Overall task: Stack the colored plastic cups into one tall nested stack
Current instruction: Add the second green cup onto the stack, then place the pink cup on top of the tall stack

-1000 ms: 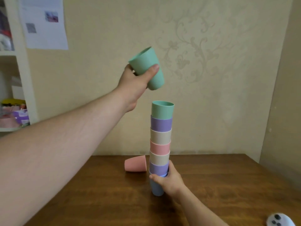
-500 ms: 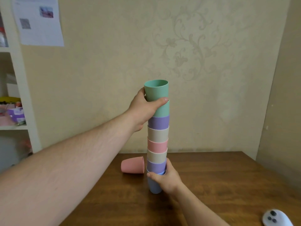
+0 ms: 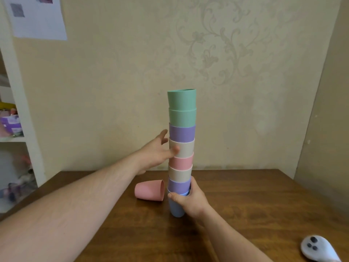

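Observation:
A tall nested stack of cups (image 3: pixel 181 148) stands upright on the wooden table (image 3: pixel 245 205); from the top it shows two green cups, then purple, beige, pink, beige, purple and a blue one at the bottom. My right hand (image 3: pixel 188 200) grips the stack at its base, around the blue cup. My left hand (image 3: pixel 157 153) is empty with fingers spread, just left of the stack at the beige cup, its fingertips at or near the side. A single pink cup (image 3: pixel 149 190) lies on its side on the table, left of the stack's base.
A white controller (image 3: pixel 317 249) lies at the table's front right corner. A white shelf unit (image 3: pixel 17 129) with clutter stands to the left. The wall rises close behind the table, and a paper sheet (image 3: pixel 37 17) hangs at upper left.
My left hand set the green cup onto the top of the stack, let go of it and dropped down to mid-stack height. My right hand kept hold of the base.

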The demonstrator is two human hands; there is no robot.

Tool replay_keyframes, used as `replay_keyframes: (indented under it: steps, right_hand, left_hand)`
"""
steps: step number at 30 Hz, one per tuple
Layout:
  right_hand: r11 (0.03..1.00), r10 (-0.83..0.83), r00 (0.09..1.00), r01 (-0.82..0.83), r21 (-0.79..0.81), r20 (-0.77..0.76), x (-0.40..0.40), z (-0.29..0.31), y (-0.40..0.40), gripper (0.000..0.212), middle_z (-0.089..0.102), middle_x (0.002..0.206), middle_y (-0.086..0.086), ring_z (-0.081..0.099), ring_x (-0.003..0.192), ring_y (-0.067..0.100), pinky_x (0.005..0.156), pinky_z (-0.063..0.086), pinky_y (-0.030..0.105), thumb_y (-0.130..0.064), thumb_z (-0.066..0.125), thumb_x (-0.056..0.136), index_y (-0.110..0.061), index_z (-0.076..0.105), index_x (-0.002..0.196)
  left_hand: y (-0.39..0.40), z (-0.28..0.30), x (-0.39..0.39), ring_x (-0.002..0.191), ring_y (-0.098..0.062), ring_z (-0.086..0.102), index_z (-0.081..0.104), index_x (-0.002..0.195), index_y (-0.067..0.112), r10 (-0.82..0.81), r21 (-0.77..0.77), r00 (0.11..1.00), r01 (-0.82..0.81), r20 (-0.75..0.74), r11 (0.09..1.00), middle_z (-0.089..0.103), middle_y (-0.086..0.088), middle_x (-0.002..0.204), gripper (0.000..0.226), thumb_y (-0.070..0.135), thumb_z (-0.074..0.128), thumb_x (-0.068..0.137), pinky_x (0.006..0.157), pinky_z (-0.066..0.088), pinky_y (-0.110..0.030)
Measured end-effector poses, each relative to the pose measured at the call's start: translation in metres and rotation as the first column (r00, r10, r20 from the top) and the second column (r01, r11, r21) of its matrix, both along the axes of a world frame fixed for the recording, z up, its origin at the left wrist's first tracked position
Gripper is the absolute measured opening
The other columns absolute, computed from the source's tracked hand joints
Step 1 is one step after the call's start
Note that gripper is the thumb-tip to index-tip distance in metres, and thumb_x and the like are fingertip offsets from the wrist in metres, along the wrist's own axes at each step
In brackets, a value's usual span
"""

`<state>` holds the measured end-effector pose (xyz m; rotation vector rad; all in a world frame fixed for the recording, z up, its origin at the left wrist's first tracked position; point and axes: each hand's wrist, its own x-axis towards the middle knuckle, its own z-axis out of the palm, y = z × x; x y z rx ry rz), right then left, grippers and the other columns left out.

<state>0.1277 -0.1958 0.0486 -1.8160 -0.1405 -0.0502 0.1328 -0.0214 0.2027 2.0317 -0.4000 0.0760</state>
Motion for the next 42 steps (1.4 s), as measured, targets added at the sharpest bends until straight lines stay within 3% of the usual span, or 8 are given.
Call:
replay_keyframes:
  steps: [4,6,10,12,22,27,35,42]
  right_hand:
    - [1.000,0.009,1.000,-0.009,0.022,0.019,0.002,-0.005,-0.001,0.076,0.068,0.132,-0.016,0.067,0.120,0.011,0.107,0.059,0.044,-0.037,0.096,0.074,-0.044,0.053,0.136]
    - [0.999,0.011,1.000,-0.012,0.051,0.023,0.003,-0.008,-0.001,0.074,0.070,0.130,-0.016,0.069,0.118,0.009,0.104,0.060,0.040,-0.036,0.096,0.073,-0.045,0.055,0.134]
    - [0.997,0.003,0.999,-0.006,0.077,0.037,-0.001,-0.011,0.002,0.066,0.071,0.125,-0.017,0.070,0.112,0.004,0.088,0.058,0.020,-0.027,0.094,0.080,-0.043,0.055,0.131]
    - [0.996,-0.006,0.999,0.003,0.084,0.037,-0.002,-0.010,0.004,0.064,0.071,0.124,-0.017,0.070,0.110,0.004,0.085,0.057,0.019,-0.025,0.094,0.081,-0.043,0.055,0.129]
    - [0.990,-0.044,0.993,0.029,0.136,0.106,-0.001,0.020,0.010,0.100,0.070,0.128,-0.009,0.071,0.114,0.012,0.100,0.062,0.042,-0.030,0.102,0.061,-0.039,0.045,0.143]
    - [0.976,-0.149,0.952,0.098,0.192,0.268,0.001,0.058,0.018,0.088,0.074,0.116,-0.015,0.074,0.107,0.014,0.091,0.064,0.040,-0.034,0.100,0.062,-0.046,0.050,0.134]
    - [0.984,-0.160,0.967,0.140,0.112,0.199,0.010,0.071,0.018,0.077,0.073,0.113,-0.007,0.073,0.106,0.021,0.095,0.063,0.052,-0.038,0.094,0.066,-0.041,0.049,0.128]
    - [0.968,-0.136,0.959,0.074,0.241,0.250,0.008,0.112,0.019,0.078,0.076,0.114,0.001,0.078,0.103,0.025,0.080,0.068,0.038,-0.020,0.099,0.072,-0.029,0.053,0.135]
  left_hand:
    - [0.024,-0.068,-0.001,0.155,-0.012,0.035,0.031,0.169,0.028,0.108,-0.035,0.983,-0.115,-0.150,0.993,0.037,0.003,0.172,0.108,0.088,0.039,0.079,0.124,0.026,-0.032]
    - [0.034,-0.102,0.002,0.160,-0.015,0.030,0.039,0.166,0.026,0.184,0.102,0.968,-0.168,-0.171,0.981,0.036,0.003,0.174,0.100,0.087,0.033,0.088,0.129,0.020,-0.032]
    - [0.050,-0.145,0.010,0.161,-0.023,0.025,0.021,0.170,0.036,0.131,0.695,0.988,-0.148,0.077,0.704,0.030,0.006,0.175,0.113,0.081,0.066,0.076,0.131,0.021,-0.038]
    - [0.050,-0.148,0.006,0.157,-0.025,0.028,0.012,0.169,0.042,0.127,0.775,0.983,-0.182,0.132,0.605,0.028,0.008,0.173,0.110,0.061,0.076,0.082,0.128,0.025,-0.042]
    - [0.055,-0.134,-0.010,0.148,-0.032,0.043,0.021,0.166,0.043,0.289,0.776,0.957,-0.162,-0.028,0.610,0.047,0.003,0.162,0.105,0.064,0.079,0.080,0.118,0.043,-0.051]
    - [0.053,-0.138,-0.019,0.146,-0.031,0.045,0.023,0.164,0.044,0.297,0.766,0.955,-0.183,-0.010,0.616,0.049,0.003,0.159,0.104,0.064,0.079,0.079,0.117,0.043,-0.051]
    - [0.047,-0.147,-0.036,0.145,-0.030,0.044,0.022,0.164,0.048,0.278,0.742,0.956,-0.252,0.091,0.621,0.049,0.006,0.156,0.106,0.067,0.078,0.076,0.117,0.040,-0.049]
    - [0.048,-0.151,-0.046,0.142,-0.023,0.045,0.026,0.161,0.054,0.276,0.622,0.955,-0.279,0.105,0.731,0.050,0.013,0.154,0.104,0.062,0.083,0.074,0.116,0.042,-0.047]
